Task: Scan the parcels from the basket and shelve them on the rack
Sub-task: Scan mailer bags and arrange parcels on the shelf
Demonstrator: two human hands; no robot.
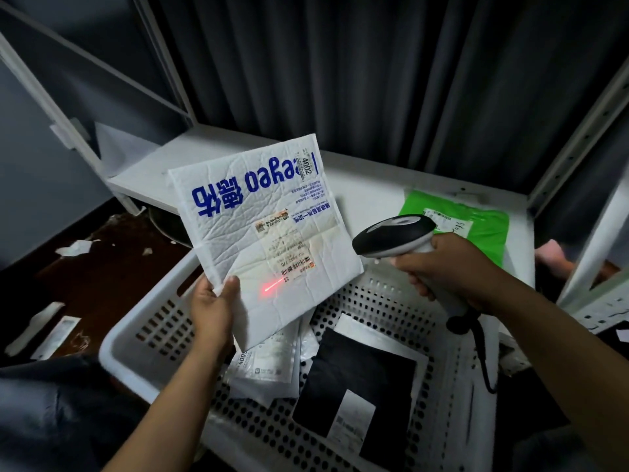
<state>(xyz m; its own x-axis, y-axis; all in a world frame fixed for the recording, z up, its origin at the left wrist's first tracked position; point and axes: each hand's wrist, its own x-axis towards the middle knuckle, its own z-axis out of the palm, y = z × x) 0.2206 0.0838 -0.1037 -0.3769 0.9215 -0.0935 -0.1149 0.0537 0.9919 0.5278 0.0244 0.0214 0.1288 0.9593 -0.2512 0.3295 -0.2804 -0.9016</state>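
Pinched white parcel (252, 212) by near corner with left hand (211, 311); gripped scanner (394, 233) in right hand (446, 270), just right of it; cast red line (272, 286) below-left of barcode (297, 270).

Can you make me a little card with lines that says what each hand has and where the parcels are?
Left hand: holds the white parcel by one corner
Right hand: grips the scanner
Red light: on the white parcel, beside its barcode
Basket: black parcel and other white parcels inside
Rack shelf: green parcel lies on it
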